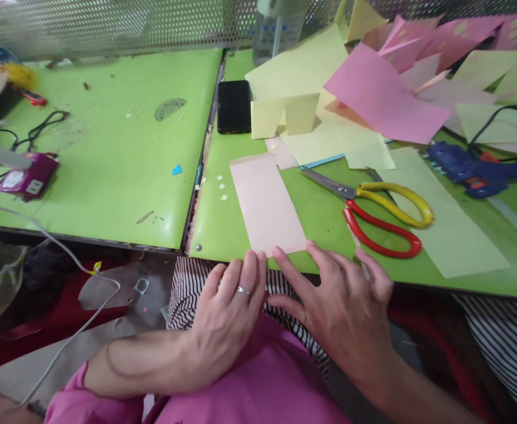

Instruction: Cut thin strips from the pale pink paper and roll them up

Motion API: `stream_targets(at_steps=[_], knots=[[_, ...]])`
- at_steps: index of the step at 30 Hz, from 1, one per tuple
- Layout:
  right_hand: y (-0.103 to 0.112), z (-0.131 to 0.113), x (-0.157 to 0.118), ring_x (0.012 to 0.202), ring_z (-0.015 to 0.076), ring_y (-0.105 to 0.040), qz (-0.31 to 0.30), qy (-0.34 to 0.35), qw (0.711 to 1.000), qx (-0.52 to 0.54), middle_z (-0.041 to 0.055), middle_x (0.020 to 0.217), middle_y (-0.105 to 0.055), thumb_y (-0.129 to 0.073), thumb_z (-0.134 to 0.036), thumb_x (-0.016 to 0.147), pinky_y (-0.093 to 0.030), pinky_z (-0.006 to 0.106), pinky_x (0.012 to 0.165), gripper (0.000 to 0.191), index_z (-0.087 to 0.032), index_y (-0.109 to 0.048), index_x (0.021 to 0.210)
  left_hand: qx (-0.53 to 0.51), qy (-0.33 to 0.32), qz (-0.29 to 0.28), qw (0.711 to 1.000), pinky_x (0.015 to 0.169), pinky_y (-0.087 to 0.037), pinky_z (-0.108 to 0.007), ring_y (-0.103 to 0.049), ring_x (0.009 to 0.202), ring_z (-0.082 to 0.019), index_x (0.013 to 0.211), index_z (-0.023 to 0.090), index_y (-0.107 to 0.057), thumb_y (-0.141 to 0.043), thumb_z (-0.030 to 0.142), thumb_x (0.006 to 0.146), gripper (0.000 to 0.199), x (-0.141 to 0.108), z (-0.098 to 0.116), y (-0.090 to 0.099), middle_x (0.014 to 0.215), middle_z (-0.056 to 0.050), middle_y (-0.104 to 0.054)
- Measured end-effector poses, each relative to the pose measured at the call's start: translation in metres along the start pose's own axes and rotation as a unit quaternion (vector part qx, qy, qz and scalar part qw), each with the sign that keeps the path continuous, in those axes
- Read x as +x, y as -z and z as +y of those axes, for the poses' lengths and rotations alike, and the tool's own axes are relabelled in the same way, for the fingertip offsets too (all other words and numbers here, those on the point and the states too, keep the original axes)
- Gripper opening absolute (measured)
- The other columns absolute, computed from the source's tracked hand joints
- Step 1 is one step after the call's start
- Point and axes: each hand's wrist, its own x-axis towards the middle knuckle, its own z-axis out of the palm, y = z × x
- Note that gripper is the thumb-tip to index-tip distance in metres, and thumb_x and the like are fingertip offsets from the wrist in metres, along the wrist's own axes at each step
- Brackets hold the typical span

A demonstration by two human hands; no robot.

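Observation:
A pale pink sheet of paper (pixel 269 203) lies at the table's front edge, with a narrow crease along its far end. My left hand (pixel 229 315) has its fingers pressed together on the sheet's near edge; its thumb is hidden. On the near right corner of the same sheet, my right hand (pixel 340 300) rests its fingertips, fingers spread and thumb apart. A thin pale strip shows by its outer fingers. Just beyond are scissors (pixel 351 193) with one yellow and one red handle, blades slightly apart.
A black phone (pixel 234 106), a folded yellow paper piece (pixel 285 115) and pink sheets (pixel 382 91) lie farther back. At right is a blue glue gun (pixel 470 168) near a pale green sheet (pixel 444 218). A gap divides the tables; a purple box (pixel 29 175) with cables stands left.

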Motion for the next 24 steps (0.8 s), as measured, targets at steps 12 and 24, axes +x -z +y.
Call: stream_targets(at_steps=[12, 24], knots=[[-0.005, -0.002, -0.004, 0.100, 0.0299, -0.057, 0.014, -0.004, 1.000, 0.004, 0.0179, 0.116, -0.065, -0.051, -0.059, 0.089, -0.038, 0.055, 0.097, 0.062, -0.027, -0.052, 0.141, -0.098, 0.038, 0.018, 0.994, 0.108, -0.035, -0.037, -0.047, 0.130, -0.024, 0.139, 0.011, -0.048, -0.046, 0.041, 0.097, 0.052, 0.008, -0.005, -0.022, 0.144, -0.008, -0.053], [-0.004, 0.001, -0.001, 0.096, 0.0308, -0.059, 0.017, -0.015, 1.000, 0.020, 0.0166, 0.116, -0.066, -0.060, -0.056, 0.085, -0.041, 0.057, 0.095, 0.055, -0.027, -0.062, 0.131, -0.122, 0.032, 0.047, 0.991, 0.107, -0.036, -0.037, -0.054, 0.125, -0.023, 0.134, 0.013, -0.054, -0.053, 0.037, 0.097, 0.044, 0.006, -0.013, -0.023, 0.138, -0.007, -0.059]])
